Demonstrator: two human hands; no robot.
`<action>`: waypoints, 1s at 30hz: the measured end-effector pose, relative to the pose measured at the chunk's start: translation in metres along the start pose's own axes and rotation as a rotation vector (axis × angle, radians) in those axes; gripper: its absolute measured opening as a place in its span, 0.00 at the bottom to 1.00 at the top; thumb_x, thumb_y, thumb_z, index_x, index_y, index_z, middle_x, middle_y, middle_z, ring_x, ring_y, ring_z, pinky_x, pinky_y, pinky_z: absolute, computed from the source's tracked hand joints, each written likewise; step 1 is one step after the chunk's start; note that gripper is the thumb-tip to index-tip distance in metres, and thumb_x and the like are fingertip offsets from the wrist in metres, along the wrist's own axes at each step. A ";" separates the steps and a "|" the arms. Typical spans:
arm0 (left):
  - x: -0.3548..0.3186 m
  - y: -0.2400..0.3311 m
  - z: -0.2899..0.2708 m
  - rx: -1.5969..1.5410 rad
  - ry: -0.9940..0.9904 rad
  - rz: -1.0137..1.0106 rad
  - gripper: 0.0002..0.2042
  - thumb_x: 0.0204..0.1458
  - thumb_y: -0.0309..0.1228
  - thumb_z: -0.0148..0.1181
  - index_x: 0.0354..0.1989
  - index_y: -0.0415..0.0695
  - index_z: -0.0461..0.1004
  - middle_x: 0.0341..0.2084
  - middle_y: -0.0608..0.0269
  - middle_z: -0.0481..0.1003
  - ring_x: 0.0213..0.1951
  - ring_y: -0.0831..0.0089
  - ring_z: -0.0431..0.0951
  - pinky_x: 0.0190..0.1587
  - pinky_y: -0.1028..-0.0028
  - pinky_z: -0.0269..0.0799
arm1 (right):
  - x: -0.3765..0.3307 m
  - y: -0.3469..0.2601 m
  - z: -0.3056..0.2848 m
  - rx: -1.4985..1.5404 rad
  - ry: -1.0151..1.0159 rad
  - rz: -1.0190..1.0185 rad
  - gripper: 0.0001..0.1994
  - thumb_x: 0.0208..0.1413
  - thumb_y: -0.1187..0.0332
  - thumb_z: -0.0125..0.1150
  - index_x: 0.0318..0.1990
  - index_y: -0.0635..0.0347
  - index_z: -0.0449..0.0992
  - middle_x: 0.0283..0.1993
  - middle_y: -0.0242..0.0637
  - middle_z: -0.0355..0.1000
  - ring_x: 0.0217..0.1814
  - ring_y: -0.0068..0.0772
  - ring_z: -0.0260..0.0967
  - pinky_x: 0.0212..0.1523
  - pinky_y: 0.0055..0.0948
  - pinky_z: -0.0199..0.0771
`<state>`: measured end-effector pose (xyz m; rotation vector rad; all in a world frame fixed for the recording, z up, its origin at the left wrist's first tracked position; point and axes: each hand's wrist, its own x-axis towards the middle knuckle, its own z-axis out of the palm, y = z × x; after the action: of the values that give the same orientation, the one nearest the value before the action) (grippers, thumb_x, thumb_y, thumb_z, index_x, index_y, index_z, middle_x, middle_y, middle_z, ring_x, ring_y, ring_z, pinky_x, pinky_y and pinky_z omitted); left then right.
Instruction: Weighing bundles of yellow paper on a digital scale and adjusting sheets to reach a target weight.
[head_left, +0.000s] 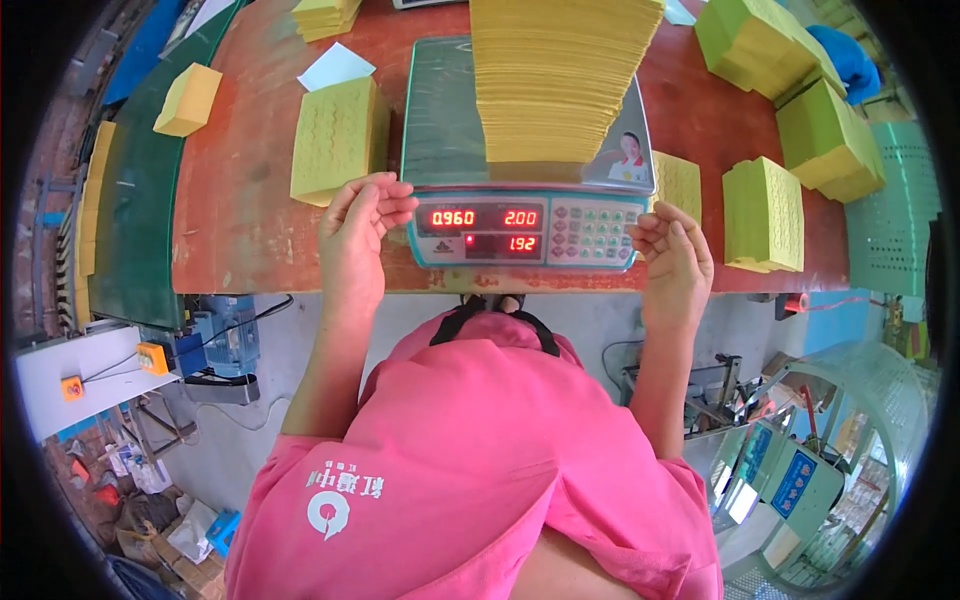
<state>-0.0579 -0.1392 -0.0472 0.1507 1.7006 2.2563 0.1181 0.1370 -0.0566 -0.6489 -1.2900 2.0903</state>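
A tall stack of yellow paper sheets (560, 90) stands on the metal pan of a digital scale (430, 120), its red figures lit on the front panel. My left hand (362, 225) is at the scale's front left corner, fingers loosely bent and holding nothing. By the front right corner, beside the keypad, is my right hand (676, 250), also without anything in it, its fingers half curled and apart. Neither hand touches the stack. Just beyond my left hand sits a shorter yellow paper stack (335, 140); another stack (678, 185) is partly hidden behind my right hand.
The red table (240, 220) carries more yellow stacks: one at the right (763, 215), others at the far right (825, 135), and a small block at the left (188, 100). White paper (337, 67) lies behind the left stack. A green-framed machine (805, 490) is at lower right.
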 end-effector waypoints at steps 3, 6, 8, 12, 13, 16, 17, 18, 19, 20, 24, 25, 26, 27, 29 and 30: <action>0.004 0.009 -0.010 0.063 0.027 0.031 0.10 0.63 0.29 0.50 0.45 0.36 0.75 0.38 0.55 0.79 0.39 0.69 0.79 0.44 0.72 0.73 | -0.005 0.001 0.008 0.023 0.002 -0.019 0.12 0.65 0.72 0.46 0.49 0.68 0.75 0.39 0.42 0.77 0.41 0.32 0.75 0.45 0.31 0.74; 0.014 0.030 -0.001 0.149 -0.048 0.066 0.09 0.62 0.25 0.51 0.45 0.35 0.75 0.39 0.56 0.78 0.40 0.71 0.79 0.46 0.73 0.73 | -0.007 0.010 0.009 -0.016 0.013 0.026 0.12 0.65 0.72 0.47 0.48 0.68 0.75 0.40 0.41 0.77 0.41 0.32 0.75 0.45 0.32 0.74; 0.017 0.057 0.022 0.340 -0.204 0.424 0.08 0.60 0.22 0.53 0.45 0.34 0.75 0.41 0.57 0.78 0.43 0.71 0.78 0.49 0.74 0.72 | -0.009 0.018 0.015 0.043 -0.058 0.079 0.11 0.66 0.71 0.47 0.47 0.67 0.76 0.40 0.40 0.77 0.40 0.32 0.75 0.44 0.32 0.75; 0.045 0.117 0.081 0.667 -0.305 0.996 0.12 0.53 0.19 0.60 0.47 0.37 0.75 0.45 0.54 0.77 0.49 0.65 0.77 0.51 0.73 0.72 | -0.011 0.019 0.032 0.069 -0.101 0.091 0.11 0.65 0.73 0.48 0.47 0.67 0.76 0.39 0.39 0.77 0.41 0.31 0.75 0.44 0.30 0.75; 0.051 0.130 0.101 0.731 -0.343 1.075 0.14 0.51 0.22 0.63 0.48 0.38 0.76 0.47 0.53 0.76 0.51 0.62 0.76 0.52 0.71 0.71 | -0.013 0.017 0.035 0.092 -0.107 0.083 0.11 0.65 0.73 0.48 0.47 0.67 0.76 0.39 0.39 0.77 0.41 0.30 0.75 0.44 0.28 0.75; 0.086 0.137 0.124 0.828 -0.430 1.092 0.18 0.48 0.28 0.68 0.49 0.39 0.76 0.51 0.52 0.75 0.55 0.57 0.74 0.55 0.67 0.70 | -0.016 0.017 0.035 0.081 -0.099 0.094 0.11 0.65 0.73 0.49 0.47 0.67 0.76 0.39 0.39 0.76 0.41 0.28 0.75 0.44 0.28 0.75; 0.097 0.134 0.129 0.860 -0.479 1.006 0.20 0.47 0.31 0.69 0.49 0.39 0.76 0.53 0.51 0.74 0.56 0.56 0.72 0.57 0.66 0.68 | -0.018 0.017 0.035 0.091 -0.088 0.086 0.10 0.65 0.73 0.49 0.47 0.67 0.76 0.39 0.38 0.77 0.40 0.28 0.75 0.44 0.27 0.76; 0.106 0.135 0.130 0.859 -0.489 1.017 0.20 0.47 0.31 0.69 0.49 0.39 0.76 0.53 0.51 0.74 0.56 0.56 0.72 0.57 0.66 0.68 | -0.019 0.018 0.033 0.099 -0.083 0.075 0.10 0.65 0.73 0.49 0.47 0.67 0.76 0.39 0.38 0.77 0.40 0.28 0.75 0.44 0.27 0.76; 0.115 0.136 0.130 0.887 -0.565 0.903 0.22 0.47 0.27 0.69 0.52 0.38 0.74 0.57 0.54 0.71 0.58 0.63 0.71 0.58 0.69 0.67 | -0.021 0.021 0.030 0.109 -0.064 0.092 0.10 0.65 0.73 0.49 0.47 0.67 0.76 0.39 0.38 0.77 0.40 0.28 0.75 0.44 0.27 0.76; 0.121 0.138 0.130 0.915 -0.637 0.786 0.24 0.47 0.22 0.69 0.55 0.37 0.72 0.60 0.57 0.68 0.60 0.69 0.69 0.60 0.73 0.66 | -0.022 0.023 0.028 0.120 -0.047 0.110 0.10 0.65 0.73 0.50 0.46 0.67 0.77 0.39 0.39 0.77 0.40 0.28 0.75 0.44 0.27 0.76; 0.122 0.146 0.139 1.044 -0.620 0.773 0.21 0.49 0.26 0.69 0.52 0.36 0.75 0.57 0.58 0.72 0.56 0.71 0.73 0.56 0.74 0.70 | -0.024 0.029 0.021 0.108 -0.011 0.164 0.10 0.65 0.73 0.49 0.46 0.66 0.77 0.39 0.39 0.77 0.39 0.28 0.75 0.43 0.26 0.76; 0.123 0.148 0.139 1.060 -0.624 0.844 0.19 0.49 0.26 0.68 0.51 0.35 0.75 0.55 0.56 0.74 0.54 0.72 0.74 0.54 0.74 0.72 | -0.023 0.029 0.022 0.113 -0.005 0.161 0.10 0.65 0.73 0.49 0.46 0.66 0.77 0.39 0.39 0.77 0.39 0.28 0.75 0.43 0.26 0.76; 0.123 0.149 0.140 1.061 -0.630 0.846 0.19 0.49 0.26 0.68 0.51 0.35 0.75 0.55 0.56 0.74 0.54 0.72 0.74 0.54 0.74 0.72 | -0.023 0.028 0.023 0.116 -0.007 0.159 0.10 0.64 0.73 0.50 0.46 0.66 0.77 0.39 0.39 0.77 0.39 0.28 0.75 0.43 0.26 0.76; 0.123 0.151 0.141 1.060 -0.650 0.840 0.18 0.50 0.26 0.67 0.50 0.35 0.76 0.54 0.56 0.75 0.54 0.71 0.75 0.54 0.73 0.72 | -0.022 0.028 0.023 0.119 -0.009 0.157 0.10 0.64 0.73 0.50 0.46 0.66 0.77 0.39 0.39 0.77 0.39 0.28 0.75 0.43 0.26 0.76; 0.123 0.154 0.142 1.060 -0.672 0.836 0.18 0.50 0.26 0.67 0.50 0.35 0.76 0.54 0.55 0.75 0.54 0.70 0.75 0.53 0.73 0.72 | -0.021 0.029 0.025 0.123 -0.008 0.154 0.10 0.64 0.73 0.50 0.46 0.66 0.77 0.39 0.39 0.77 0.39 0.28 0.75 0.43 0.26 0.76; 0.123 0.156 0.142 1.064 -0.686 0.833 0.17 0.50 0.26 0.66 0.49 0.35 0.76 0.54 0.55 0.75 0.53 0.69 0.75 0.53 0.73 0.72 | -0.020 0.029 0.026 0.125 -0.009 0.153 0.10 0.64 0.73 0.51 0.46 0.66 0.77 0.39 0.39 0.77 0.39 0.28 0.75 0.43 0.26 0.76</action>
<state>-0.1652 -0.0091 0.1303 1.8608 2.3728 1.0479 0.1082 0.0968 -0.0701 -0.7029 -1.1356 2.2794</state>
